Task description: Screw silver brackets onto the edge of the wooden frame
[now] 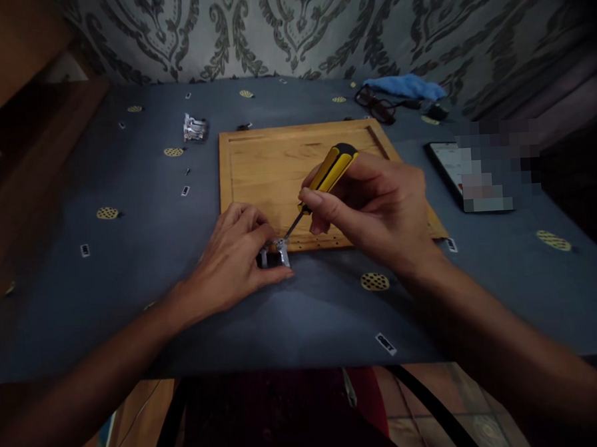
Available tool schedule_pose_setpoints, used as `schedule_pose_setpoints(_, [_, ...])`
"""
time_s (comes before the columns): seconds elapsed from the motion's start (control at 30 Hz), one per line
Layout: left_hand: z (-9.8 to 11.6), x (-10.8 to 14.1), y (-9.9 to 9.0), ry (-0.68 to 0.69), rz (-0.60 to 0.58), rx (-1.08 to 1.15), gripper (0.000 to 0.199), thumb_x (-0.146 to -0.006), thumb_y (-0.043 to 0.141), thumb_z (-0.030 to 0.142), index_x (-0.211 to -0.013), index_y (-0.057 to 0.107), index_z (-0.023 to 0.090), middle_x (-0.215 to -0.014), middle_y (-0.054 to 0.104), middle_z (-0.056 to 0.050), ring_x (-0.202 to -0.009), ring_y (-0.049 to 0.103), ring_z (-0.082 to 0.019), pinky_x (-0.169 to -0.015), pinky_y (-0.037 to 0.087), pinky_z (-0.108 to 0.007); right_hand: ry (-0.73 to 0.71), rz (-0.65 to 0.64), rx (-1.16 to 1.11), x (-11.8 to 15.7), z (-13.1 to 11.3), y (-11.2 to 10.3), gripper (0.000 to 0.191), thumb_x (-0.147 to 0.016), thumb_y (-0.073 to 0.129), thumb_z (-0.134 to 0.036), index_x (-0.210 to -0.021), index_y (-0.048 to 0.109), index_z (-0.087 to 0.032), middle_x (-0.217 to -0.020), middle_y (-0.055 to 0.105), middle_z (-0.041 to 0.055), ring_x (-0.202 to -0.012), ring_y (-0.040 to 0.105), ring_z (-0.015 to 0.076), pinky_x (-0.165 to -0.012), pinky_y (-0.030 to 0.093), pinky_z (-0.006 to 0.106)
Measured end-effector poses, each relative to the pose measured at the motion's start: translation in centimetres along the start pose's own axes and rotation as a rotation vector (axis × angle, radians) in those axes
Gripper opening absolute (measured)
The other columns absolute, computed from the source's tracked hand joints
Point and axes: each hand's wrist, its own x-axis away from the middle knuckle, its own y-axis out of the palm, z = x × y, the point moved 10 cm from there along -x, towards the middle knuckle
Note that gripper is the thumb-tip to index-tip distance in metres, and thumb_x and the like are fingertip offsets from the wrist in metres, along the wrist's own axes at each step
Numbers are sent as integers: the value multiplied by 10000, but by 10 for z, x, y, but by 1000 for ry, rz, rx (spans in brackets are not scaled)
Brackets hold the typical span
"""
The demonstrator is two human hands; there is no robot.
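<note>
Right hand (385, 209) grasps a screwdriver (330, 177), tilted, its tip at a metal hinge (283, 251). Left hand (236, 250) pinches the hinge at the near edge of a wooden panel (265, 168). Advisable: screwdriver more upright, hinge pressed flat.

Panel (270, 168) on table (308, 323), hinge (283, 252) at its near edge, phone (455, 173) to its right

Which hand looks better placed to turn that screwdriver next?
Probably the right hand: it grips the screwdriver, whose tip is at the metal fitting by the board's near edge. The left hand looks occupied, thumb and fingers around that fitting.
</note>
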Motion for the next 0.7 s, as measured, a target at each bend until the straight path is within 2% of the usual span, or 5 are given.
schedule_pose_setpoints(0.17, [1,-1,1,1,-25,-2,337,-805,850,442,-932,694,172,-1092,632,-77,-1090,528,-277,-919,502,-419,5,100,-12,2,-1,-8,258,-800,876,-384,-756,662,-247,-683,617,-36,-476,597,111,-417,468,283])
schedule_pose_setpoints(0.37, [0,-1,3,-21,-43,-3,337,-804,851,440,-930,693,171,-1102,633,-79,-1112,525,-283,-934,495,-424,-33,42,-29,3,-3,-1,216,-823,861,-333,-781,672,-237,-673,613,-32,-483,593,116,-432,446,294])
schedule_pose_setpoints(0.5, [0,-1,3,-34,-58,15,342,-809,845,462,-926,687,183,-1093,633,-68,-1112,522,-277,-942,493,-425,-13,46,-20,3,0,0,189,-818,865,-321,-789,690,-255,-691,611,-35,-490,591,114,-437,450,295])
schedule_pose_setpoints(0.7, [-1,-1,2,-31,-52,7,346,-802,851,441,-973,696,184,-1110,635,-72,-1120,526,-281,-945,496,-434,30,14,-91,1,3,3,246,-750,911,-318,-768,676,-249,-730,607,-50,-490,587,86,-428,485,248])
